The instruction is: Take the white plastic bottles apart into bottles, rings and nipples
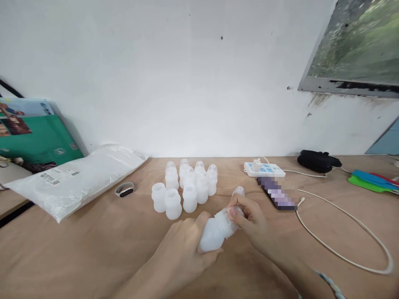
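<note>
My left hand (187, 238) is wrapped round the body of a frosted white plastic bottle (212, 236), which is tilted up to the right. At its upper end, the fingers of my right hand (247, 216) pinch a clear plastic cap (230, 216) at the bottle's neck; whether the cap is seated cannot be made out. Just beyond my right fingers a clear domed cap (238, 190) shows, partly hidden. Left of my hands several similar bottles stand upright in a group. Those at the back wear clear domed caps (212, 169); an uncapped bottle (173, 204) stands in front with two others.
On the left lie a white plastic mailer bag (84, 178) and a grey wristband (125, 189). At right are a phone (277, 194), a power strip (264, 169), a looped white cable (339, 245) and a black case (318, 161). A white wall (202, 91) bounds the table.
</note>
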Tool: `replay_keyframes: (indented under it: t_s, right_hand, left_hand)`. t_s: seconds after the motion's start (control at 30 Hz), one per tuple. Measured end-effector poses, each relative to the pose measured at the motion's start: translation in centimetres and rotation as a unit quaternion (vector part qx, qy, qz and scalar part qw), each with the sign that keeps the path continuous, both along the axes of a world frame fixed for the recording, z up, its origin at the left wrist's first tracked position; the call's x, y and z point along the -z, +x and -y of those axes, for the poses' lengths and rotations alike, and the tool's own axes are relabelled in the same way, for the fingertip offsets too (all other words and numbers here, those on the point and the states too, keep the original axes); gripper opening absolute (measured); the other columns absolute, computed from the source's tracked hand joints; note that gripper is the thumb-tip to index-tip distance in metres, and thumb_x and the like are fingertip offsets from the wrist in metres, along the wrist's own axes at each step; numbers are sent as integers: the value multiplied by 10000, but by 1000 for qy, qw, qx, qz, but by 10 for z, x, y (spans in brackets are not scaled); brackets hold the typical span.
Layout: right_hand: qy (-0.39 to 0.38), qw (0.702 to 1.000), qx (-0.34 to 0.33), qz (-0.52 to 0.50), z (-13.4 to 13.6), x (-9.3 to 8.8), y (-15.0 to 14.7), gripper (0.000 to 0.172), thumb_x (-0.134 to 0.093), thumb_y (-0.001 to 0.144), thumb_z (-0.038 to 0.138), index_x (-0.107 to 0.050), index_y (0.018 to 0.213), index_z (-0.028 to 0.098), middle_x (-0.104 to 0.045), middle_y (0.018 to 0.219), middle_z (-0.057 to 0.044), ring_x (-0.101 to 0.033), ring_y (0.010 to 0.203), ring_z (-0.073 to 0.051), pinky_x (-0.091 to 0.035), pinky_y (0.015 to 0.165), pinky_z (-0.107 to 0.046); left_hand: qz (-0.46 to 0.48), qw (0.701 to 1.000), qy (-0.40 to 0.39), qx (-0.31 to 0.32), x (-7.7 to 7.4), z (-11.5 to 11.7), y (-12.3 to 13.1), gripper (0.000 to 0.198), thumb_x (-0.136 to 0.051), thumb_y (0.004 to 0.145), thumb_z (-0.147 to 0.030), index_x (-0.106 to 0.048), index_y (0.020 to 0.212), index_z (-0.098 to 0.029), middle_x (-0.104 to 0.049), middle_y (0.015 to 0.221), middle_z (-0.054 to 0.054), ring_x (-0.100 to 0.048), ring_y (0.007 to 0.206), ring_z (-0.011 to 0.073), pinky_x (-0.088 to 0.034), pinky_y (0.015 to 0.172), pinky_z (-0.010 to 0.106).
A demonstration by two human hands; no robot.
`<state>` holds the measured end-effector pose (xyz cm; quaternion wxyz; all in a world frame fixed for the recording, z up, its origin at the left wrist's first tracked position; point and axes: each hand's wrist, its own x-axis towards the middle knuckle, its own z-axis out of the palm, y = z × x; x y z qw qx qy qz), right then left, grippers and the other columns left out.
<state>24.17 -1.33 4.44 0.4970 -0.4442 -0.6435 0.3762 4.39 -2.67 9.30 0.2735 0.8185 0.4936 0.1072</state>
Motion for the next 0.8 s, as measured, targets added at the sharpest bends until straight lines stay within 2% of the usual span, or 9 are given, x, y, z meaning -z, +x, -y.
replay_keyframes:
  t_s: [0.07, 0.13, 0.23, 0.27, 0.37, 0.43, 0.5, 0.63, 0.8]
  right_hand:
    - [14, 997, 78, -7, -7, -9, 18, 337, -613, 820, 496, -501, 691, 204, -464, 623, 41, -425, 564, -113, -337, 509, -226]
    - [51, 969, 230, -71, -18, -21, 46, 340, -589, 808, 506, -463, 686, 216, -471, 651, 33, -429, 562, -115, -345, 502, -227]
    - [68, 948, 302, -66, -33, -35, 86, 280, -608, 805, 468, -481, 744, 226, -408, 571, 58, -363, 492, -110, -272, 462, -235]
    - [70, 945, 319, 4, -36, -37, 95, 257, -600, 804, 468, -524, 779, 223, -401, 552, 60, -365, 483, -118, -279, 466, -244]
    - [33, 923, 280, 261, -40, -30, 101, 222, -555, 830, 421, -603, 911, 219, -488, 573, 34, -477, 539, -166, -333, 533, -274]
    - [-23, 879, 233, 416, -39, -18, 95, 185, -533, 841, 349, -621, 935, 218, -569, 636, -1, -549, 604, -196, -329, 565, -284]
    - [-72, 842, 199, 497, -38, -5, 88, 133, -554, 816, 277, -637, 897, 211, -623, 692, -31, -592, 648, -213, -305, 569, -282]
    - [-82, 841, 164, 509, -34, 10, 81, 194, -627, 773, 249, -644, 963, 217, -667, 772, -34, -627, 714, -215, -303, 575, -268]
    - [-65, 859, 206, 465, -23, -2, 75, 172, -519, 875, 342, -611, 898, 199, -641, 722, -31, -596, 663, -208, -332, 570, -284]
  left_hand:
    - [46, 998, -46, -8, 4, 0, -16, 252, -679, 749, -386, -616, 919, -211, -710, 920, 20, -665, 848, 250, -458, 678, 285]
    - [87, 989, -109, -47, 14, 0, -40, 445, -739, 695, -452, -640, 1071, -236, -697, 1115, 38, -644, 1015, 286, -503, 787, 305]
    - [151, 962, -180, -142, 34, 0, -74, 655, -743, 682, -463, -564, 1272, -242, -715, 1092, 59, -681, 893, 269, -542, 728, 311]
    - [159, 958, -190, -145, 40, 0, -81, 661, -696, 723, -469, -528, 1317, -234, -721, 1056, 57, -691, 806, 245, -548, 668, 305]
    - [195, 956, -182, -124, 52, -2, -87, 649, -638, 765, -455, -492, 1358, -235, -724, 891, 19, -669, 684, 205, -547, 630, 310]
    - [212, 958, -167, -94, 53, -4, -81, 654, -649, 762, -456, -495, 1362, -246, -714, 831, 10, -662, 703, 212, -550, 651, 321]
    - [220, 960, -160, -66, 52, -5, -72, 662, -666, 756, -455, -500, 1362, -247, -714, 831, 20, -664, 757, 229, -551, 666, 326]
    - [256, 952, -169, -22, 51, -6, -54, 580, -669, 754, -436, -561, 1290, -241, -720, 994, 45, -659, 949, 259, -555, 746, 338]
    - [261, 959, -110, -34, 56, -7, -39, 553, -696, 728, -405, -583, 1241, -230, -670, 1222, 66, -613, 1127, 286, -522, 912, 381]
